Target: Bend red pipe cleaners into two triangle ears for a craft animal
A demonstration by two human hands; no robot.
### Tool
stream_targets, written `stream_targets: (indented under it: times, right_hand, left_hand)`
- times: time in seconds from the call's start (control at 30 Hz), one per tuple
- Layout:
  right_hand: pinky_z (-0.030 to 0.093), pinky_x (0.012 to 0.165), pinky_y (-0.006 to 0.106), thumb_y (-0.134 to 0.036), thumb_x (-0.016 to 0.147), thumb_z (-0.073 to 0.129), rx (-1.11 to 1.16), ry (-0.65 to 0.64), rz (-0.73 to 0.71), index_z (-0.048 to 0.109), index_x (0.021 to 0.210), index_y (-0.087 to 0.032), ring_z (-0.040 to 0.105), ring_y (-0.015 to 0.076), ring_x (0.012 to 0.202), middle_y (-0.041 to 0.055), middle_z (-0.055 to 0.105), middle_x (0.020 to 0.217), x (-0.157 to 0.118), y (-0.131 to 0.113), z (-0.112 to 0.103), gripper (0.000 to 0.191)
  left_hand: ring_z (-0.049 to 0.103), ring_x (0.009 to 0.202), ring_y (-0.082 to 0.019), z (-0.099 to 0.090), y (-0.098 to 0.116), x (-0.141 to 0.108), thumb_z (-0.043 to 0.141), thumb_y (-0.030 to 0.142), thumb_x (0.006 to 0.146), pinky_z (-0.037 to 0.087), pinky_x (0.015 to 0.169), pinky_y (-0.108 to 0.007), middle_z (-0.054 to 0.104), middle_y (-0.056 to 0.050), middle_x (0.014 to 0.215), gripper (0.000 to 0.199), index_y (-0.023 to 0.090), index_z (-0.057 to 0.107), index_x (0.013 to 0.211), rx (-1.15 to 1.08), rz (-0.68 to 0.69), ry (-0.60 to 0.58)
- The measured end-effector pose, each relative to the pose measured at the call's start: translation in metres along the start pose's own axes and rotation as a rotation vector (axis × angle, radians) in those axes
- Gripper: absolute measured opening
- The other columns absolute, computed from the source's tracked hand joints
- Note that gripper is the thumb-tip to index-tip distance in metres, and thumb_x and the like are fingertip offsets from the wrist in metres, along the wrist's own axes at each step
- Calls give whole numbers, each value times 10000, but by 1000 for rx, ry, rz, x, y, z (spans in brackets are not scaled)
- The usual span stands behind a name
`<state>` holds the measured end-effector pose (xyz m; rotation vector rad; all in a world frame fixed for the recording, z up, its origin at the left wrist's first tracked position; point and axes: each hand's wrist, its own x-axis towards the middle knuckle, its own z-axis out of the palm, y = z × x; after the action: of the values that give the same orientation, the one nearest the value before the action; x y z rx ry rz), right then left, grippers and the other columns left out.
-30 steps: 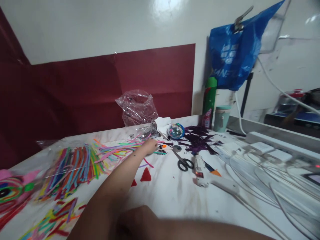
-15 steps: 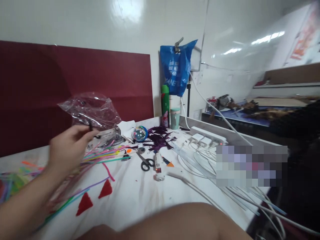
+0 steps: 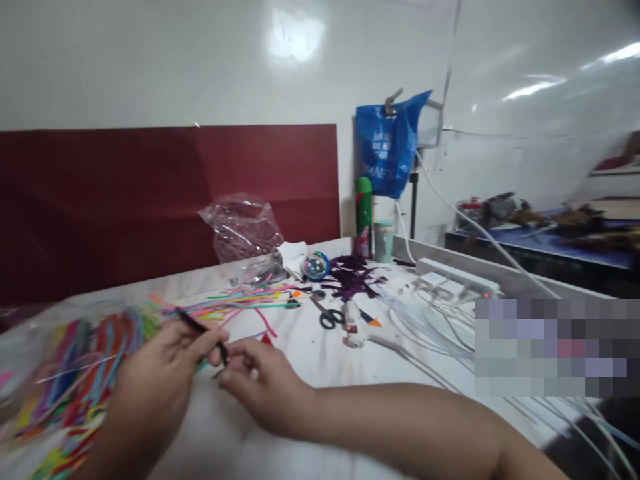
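A dark, thin, bent strip [image 3: 193, 323] is pinched in my left hand [image 3: 167, 370], low and left of centre. My right hand [image 3: 265, 383] meets it from the right, its fingertips closed on the strip's lower end. Behind both hands, coloured fuzzy stems [image 3: 235, 301] lie spread on the white table [image 3: 295, 360]. Part of a red piece [image 3: 267, 339] shows just above my right hand. Scissors [image 3: 327, 317] with black handles and a white glue gun [image 3: 354, 327] lie further right.
Bundles of coloured stems [image 3: 103, 360] in clear plastic are at left. Behind stand a clear bag [image 3: 245, 227], a round clear ball [image 3: 315, 265], purple tinsel [image 3: 353, 275], a green can [image 3: 365, 217] and a cup [image 3: 384, 241]. A power strip [image 3: 457, 275] and cables lie right.
The view has turned left. My left hand has come down from near the clear bag with the dark strip. My right hand has come into view and taken hold of the strip's end.
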<state>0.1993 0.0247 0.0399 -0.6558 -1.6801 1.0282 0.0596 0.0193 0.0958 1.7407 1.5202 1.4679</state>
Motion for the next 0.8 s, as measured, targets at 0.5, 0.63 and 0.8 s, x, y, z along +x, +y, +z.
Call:
stream_targets:
  times: [0.5,0.63,0.8]
  right_hand:
    - [317,510,218,-471,782,514,23,-164,44,502,640,-168,407,85,456,-50,476,463,13,-51,-62,335]
    - [295,478,216,-533,767,511,-64,-234,89,494,616,-168,379,77,423,-40,496,457,12,-46,-69,395]
    - [295,473,216,-562,764,506,-106,-173,166,511,634,-168,383,82,434,-39,496,447,13,-24,-76,415]
  left_hand:
    - [419,442,-54,13,47,34,680,239,566,374,458,-192,483,56,517,207,181,481,560,-709,52,-128]
    - [418,436,-56,30,36,34,664,255,617,358,448,-191,469,59,490,190,172,499,573,-702,99,-27]
    - [427,432,-47,45,15,37,685,213,605,336,440,-177,513,56,523,153,139,581,688,-712,93,51]
